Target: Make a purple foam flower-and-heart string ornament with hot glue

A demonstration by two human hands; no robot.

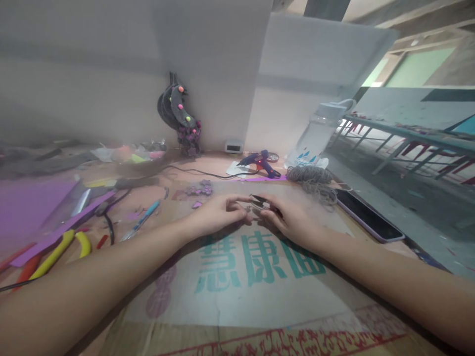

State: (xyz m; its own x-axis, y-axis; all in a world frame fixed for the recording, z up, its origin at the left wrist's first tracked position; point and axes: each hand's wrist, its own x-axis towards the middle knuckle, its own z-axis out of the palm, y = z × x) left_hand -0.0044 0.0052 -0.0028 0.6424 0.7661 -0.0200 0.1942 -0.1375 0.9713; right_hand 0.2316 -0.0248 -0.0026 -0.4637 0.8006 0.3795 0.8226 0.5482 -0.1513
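My right hand point(287, 215) is closed around a small dark pointed tool point(260, 200) that looks like thread snips, its tips aimed left. Facing it, my left hand point(215, 212) has its thumb and index finger close together at the tool's tips. A tiny brownish piece seems to sit between those fingers, too small and blurred to name. Both hands hover over a pale sheet point(178, 296) with green printed characters. Small purple flower-shaped pieces point(204, 188) lie just beyond my left hand.
A glue gun point(261, 163) with a red light, grey yarn point(311, 180), a clear bottle point(315, 133) and a phone point(369, 215) lie ahead and right. At left are a blue pen point(143, 217), yellow-handled tool point(55, 252) and purple sheet point(33, 202). A grey crescent decoration point(178, 111) leans on the wall.
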